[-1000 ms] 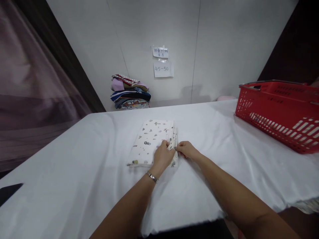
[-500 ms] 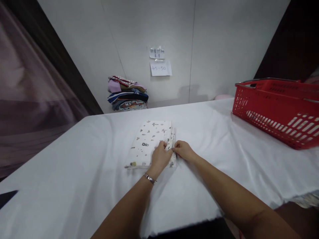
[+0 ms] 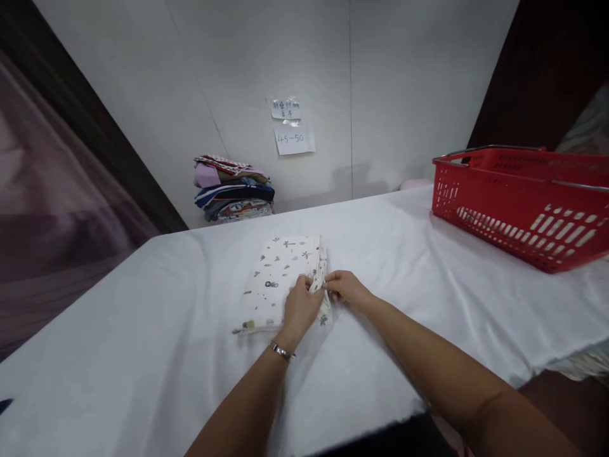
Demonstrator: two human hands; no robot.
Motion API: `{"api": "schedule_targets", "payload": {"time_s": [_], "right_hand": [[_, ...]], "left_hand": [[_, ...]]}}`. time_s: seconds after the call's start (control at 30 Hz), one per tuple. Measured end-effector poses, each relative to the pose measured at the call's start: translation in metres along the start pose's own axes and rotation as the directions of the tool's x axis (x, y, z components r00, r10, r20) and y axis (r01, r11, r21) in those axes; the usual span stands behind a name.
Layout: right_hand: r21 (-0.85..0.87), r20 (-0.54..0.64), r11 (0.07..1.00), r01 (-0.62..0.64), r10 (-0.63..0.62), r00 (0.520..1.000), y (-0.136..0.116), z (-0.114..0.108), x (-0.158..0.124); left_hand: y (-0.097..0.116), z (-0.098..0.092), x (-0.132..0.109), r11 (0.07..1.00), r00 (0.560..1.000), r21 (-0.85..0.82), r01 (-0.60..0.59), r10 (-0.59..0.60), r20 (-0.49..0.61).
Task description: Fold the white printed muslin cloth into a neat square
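A white-covered surface (image 3: pixel 143 349) extends around both hands. A red basket (image 3: pixel 495 206) stands well beyond the right hand and to its right. The folded patterned cloth (image 3: pixel 269 270) lies partly beneath the left hand and mostly to its left, its layered edge between the two hands. A stack of fabrics (image 3: pixel 233 190) sits well beyond the left hand and to its left. The left hand (image 3: pixel 303 304) holds gathered layers near the edge between thumb and fingers; the right hand (image 3: pixel 351 289), just beside it, pinches the same edge with fingertips drawn narrow. For a neat result, the left hand should press the layers steady while the right evens the edge lightly, lest folds slip or crease.
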State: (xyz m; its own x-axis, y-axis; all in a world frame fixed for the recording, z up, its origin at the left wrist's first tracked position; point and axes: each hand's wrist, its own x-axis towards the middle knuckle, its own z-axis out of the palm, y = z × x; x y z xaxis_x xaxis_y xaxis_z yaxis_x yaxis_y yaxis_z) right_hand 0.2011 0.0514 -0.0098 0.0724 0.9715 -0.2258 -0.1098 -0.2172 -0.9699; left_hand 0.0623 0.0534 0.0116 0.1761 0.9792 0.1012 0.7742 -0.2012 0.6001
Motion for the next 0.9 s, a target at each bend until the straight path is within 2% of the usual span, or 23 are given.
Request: {"api": "schedule_targets", "payload": {"time_s": [0.13,0.43,0.73,0.9], "right_hand": [[0.058,0.052,0.993,-0.098,0.095,0.994,-0.003,-0.001,-0.003],[-0.039,0.105,0.998,-0.053,0.057,0.993,-0.002,0.001,-0.005],[-0.026,0.087,0.997,-0.066,0.068,0.994,-0.009,0.0,-0.01],[-0.047,0.105,0.991,-0.121,0.126,0.986,-0.01,0.0,-0.013]], "left_hand": [[0.001,0.0,0.0,1.0,1.0,-0.019,-0.009,0.009,-0.016],[0.001,0.0,0.0,1.0,1.0,-0.007,0.0,0.0,0.01],[-0.002,0.002,0.0,0.999,1.0,0.038,-0.025,0.025,0.0],[-0.003,0.002,-0.001,0.998,0.999,0.048,-0.037,0.037,0.007]]}}
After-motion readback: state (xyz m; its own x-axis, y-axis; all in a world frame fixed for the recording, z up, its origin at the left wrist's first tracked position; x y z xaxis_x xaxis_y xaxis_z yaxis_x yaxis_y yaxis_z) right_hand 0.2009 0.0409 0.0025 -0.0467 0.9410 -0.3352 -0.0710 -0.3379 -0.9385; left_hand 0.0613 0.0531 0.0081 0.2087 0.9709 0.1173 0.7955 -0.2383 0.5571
